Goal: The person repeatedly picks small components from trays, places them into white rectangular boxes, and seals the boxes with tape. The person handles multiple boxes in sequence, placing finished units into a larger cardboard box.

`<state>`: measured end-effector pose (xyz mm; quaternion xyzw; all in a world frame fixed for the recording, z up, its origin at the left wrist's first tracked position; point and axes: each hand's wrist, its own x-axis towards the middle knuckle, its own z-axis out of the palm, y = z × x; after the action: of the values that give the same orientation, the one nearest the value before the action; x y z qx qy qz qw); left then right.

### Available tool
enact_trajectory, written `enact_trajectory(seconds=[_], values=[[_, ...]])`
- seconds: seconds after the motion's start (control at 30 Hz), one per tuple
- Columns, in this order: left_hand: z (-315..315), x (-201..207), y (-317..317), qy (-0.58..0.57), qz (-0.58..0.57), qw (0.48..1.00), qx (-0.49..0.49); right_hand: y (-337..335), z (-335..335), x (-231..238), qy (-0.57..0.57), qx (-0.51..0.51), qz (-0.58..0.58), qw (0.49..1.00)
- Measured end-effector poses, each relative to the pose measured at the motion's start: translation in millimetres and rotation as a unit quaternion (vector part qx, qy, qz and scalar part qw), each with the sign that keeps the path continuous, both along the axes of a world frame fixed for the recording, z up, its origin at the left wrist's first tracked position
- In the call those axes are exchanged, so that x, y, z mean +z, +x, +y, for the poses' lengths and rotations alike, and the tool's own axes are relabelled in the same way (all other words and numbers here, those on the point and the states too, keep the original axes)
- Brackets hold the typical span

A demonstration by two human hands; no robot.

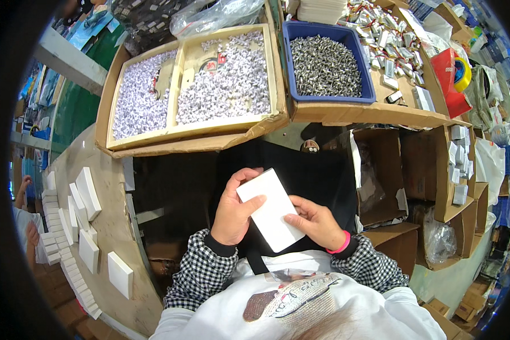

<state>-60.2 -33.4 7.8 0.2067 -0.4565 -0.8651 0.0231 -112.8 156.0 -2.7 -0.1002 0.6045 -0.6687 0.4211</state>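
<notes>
A flat white rectangular case (271, 211) with rounded corners is tilted between my hands, above my dark-clad lap. My left hand (236, 207) grips its left side, thumb lying on the top face and fingers behind. From the right, my right hand (316, 222) pinches the other long edge, its thumb also on the face. The case's underside is hidden. Similar white cases (120, 274) lie or lean on the table to my left, several in a tight row along its far-left edge.
Ahead is a divided wooden tray (178, 90) of small white parts. Beside it a blue bin (374, 85) holds metal screws. Wired white components (388, 45) fill a cardboard tray at the right. Open cardboard boxes (379, 221) stand at my right; another person's hand (33, 233) shows far left.
</notes>
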Motion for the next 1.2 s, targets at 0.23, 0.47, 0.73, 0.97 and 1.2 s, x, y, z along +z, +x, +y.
enact_trajectory(seconds=[0.23, 0.47, 0.73, 0.97, 1.2], values=[[-14.8, 22.8, -13.5, -0.638, 0.24, 0.704, -0.2, -58.8, 22.9, 37.8, 0.095, 0.177, 0.072, 0.977], [22.5, 36.3, -19.5, -0.66, 0.246, 0.607, -0.368, -83.0, 30.5, 59.7, 0.166, 0.319, 0.139, 0.923], [20.0, 13.5, -15.6, -0.425, 0.143, 0.818, -0.359, -164.2, 98.4, 159.9, 0.081, 0.024, 0.227, 0.97], [29.2, -12.2, -7.1, -0.203, 0.097, 0.909, -0.35, -274.9, 125.5, 136.6, 0.519, 0.083, 0.682, 0.509], [30.9, -28.5, -3.5, -0.168, 0.097, 0.916, -0.351, -285.2, 133.5, 143.5, 0.521, 0.126, 0.701, 0.471]])
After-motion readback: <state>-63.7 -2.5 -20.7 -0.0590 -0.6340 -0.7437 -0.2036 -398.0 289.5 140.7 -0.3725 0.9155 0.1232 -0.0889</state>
